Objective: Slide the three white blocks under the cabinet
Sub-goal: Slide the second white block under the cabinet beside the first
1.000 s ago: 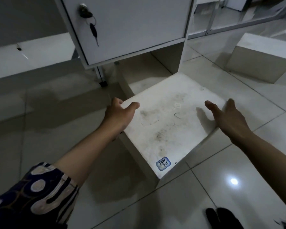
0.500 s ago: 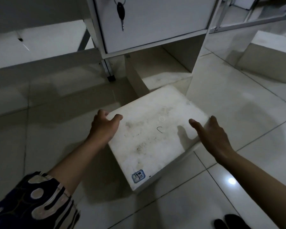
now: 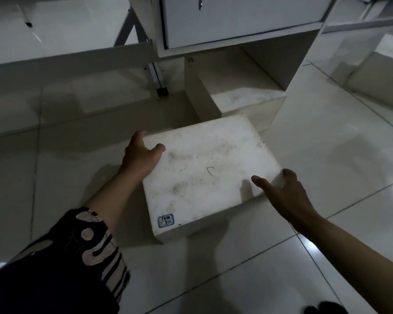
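Note:
A scuffed white block (image 3: 202,173) with a small blue label at its near corner sits on the tiled floor in front of the white cabinet (image 3: 236,17). My left hand (image 3: 141,155) grips its left edge with the thumb on top. On the right edge, my right hand (image 3: 286,191) holds it with the thumb over the top face. A second white block (image 3: 243,98) lies in the gap under the cabinet, just beyond the held block. The third white block (image 3: 383,64) stands apart on the floor at the far right.
A metal table leg with a black foot (image 3: 159,87) stands left of the cabinet gap. The cabinet's side panel (image 3: 288,87) bounds the gap on the right. A dark shoe (image 3: 322,310) shows at the bottom right. Glossy floor tiles surround the block.
The held block has swung slightly and now sits lower in view, a little back from the cabinet gap. The block under the cabinet shows more fully. Both hands keep their hold.

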